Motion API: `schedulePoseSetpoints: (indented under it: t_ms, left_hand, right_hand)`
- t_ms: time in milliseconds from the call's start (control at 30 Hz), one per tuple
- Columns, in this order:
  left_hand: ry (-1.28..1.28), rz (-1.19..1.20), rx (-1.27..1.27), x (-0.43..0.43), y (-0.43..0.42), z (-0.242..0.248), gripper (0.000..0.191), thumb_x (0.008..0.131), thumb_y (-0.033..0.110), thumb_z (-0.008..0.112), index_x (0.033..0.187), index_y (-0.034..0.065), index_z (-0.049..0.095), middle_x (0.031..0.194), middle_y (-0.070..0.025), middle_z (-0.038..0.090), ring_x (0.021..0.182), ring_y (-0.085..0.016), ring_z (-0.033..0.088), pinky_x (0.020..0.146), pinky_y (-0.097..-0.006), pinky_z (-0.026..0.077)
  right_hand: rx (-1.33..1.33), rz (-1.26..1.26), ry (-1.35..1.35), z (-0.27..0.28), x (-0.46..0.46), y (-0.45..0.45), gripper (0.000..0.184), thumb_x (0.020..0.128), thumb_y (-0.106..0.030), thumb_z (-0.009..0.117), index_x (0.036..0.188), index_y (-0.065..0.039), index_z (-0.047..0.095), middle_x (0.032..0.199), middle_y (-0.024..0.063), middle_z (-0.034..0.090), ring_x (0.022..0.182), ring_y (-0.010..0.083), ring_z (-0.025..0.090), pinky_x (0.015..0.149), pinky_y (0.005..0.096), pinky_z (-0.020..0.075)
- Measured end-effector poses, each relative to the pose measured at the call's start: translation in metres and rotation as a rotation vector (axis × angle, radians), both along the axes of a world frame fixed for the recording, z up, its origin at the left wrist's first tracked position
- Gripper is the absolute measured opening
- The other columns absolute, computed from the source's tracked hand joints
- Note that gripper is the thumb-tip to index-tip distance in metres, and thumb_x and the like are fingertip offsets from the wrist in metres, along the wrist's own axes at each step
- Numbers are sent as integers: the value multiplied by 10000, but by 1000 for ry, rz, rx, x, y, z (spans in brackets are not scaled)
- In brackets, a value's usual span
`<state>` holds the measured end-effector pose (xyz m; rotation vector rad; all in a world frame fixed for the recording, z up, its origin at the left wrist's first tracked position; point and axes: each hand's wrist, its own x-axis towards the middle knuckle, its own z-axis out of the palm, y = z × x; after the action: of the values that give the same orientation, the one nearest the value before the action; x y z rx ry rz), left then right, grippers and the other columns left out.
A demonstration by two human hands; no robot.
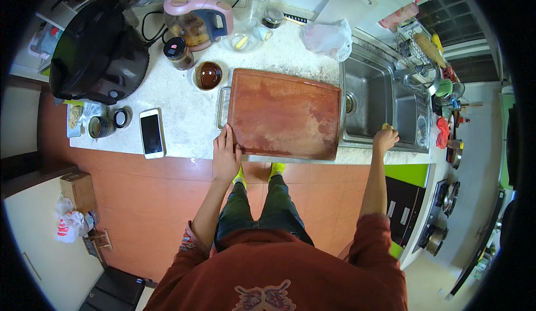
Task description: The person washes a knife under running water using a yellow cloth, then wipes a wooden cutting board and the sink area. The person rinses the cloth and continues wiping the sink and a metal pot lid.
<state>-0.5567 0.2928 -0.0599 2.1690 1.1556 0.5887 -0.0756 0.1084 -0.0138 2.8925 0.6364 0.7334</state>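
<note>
In front of me a reddish-brown wooden cutting board [284, 116] lies flat on the counter, with darker, damp-looking patches. My left hand [227, 152] holds its near left corner, the fingers along the left edge and the thumb at the corner. Beyond those fingers, a metal handle [222, 109] sticks out on the board's left side. My right hand [386, 138] is closed around a small yellow thing [386, 126], perhaps a sponge, mostly hidden by the fingers. That hand is over the near side of the stainless steel double sink [368, 93], close to the divider between the basins.
A white smartphone [151, 133], open jar [100, 126] and black multicooker [98, 55] stand left. Behind the board are a brown-glazed bowl [208, 75], a lidded jar [178, 53], a pink electric kettle [197, 18] and a plastic bag [328, 39]. A dish rack [410, 47] is beyond the sink.
</note>
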Motion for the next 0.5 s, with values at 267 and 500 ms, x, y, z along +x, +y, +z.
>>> schedulePoseSetpoints:
  t_ms: [267,500]
  left_hand:
    - [-26,-15,-60,-5,1,2,649,870,48,540,1464,-33,291,1370,-233,423,1181,-399,425,1041,-433,368]
    - [-6,4,-74,-3,0,3,670,862,41,536,1478,-9,278,1386,-216,416,1181,-391,424,1043,-428,372]
  right_hand:
    - [436,1042,442,-59,-187,208,348,796,0,657,1141,-41,641,1170,187,583,1103,358,522,967,427,436]
    - [288,1215,443,-48,-257,292,220,810,-80,637,1021,-53,690,1027,109,571,982,295,535,846,402,482]
